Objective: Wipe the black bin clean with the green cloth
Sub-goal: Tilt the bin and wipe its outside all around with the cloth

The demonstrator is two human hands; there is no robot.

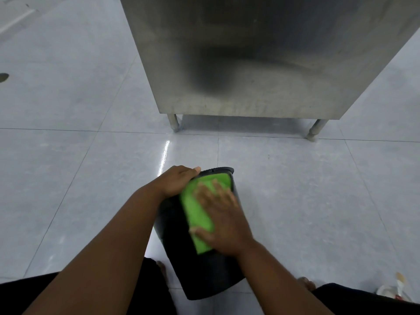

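1. Black bin (204, 276) is seen tipped on the tiled floor (91, 167) between the person's legs, its long axis running from the base near the body to the rim pointing away, toward a stainless-steel cabinet (261, 64).
2. Its upturned side wall is covered by the green cloth (195, 210), which lies lengthwise along that axis.
3. The right hand (223, 220) is pressed flat on the cloth with fingers spread, the fingertips directed toward the rim; it is the nearer hand to the unwiped lower wall, which lies just below the wrist.
4. The left hand (179, 181) is curled over the far rim, fingers closed on its edge, and the bin is steadied by it.
5. A stroke along the wall appears to be in hand; much of the dark surface toward the base is judged not yet covered by the cloth.
6. Bare feet are visible either side of the bin, and a small litter item (393, 292) lies well apart at the lower right.
7. The cabinet stands on short metal legs (173, 122).
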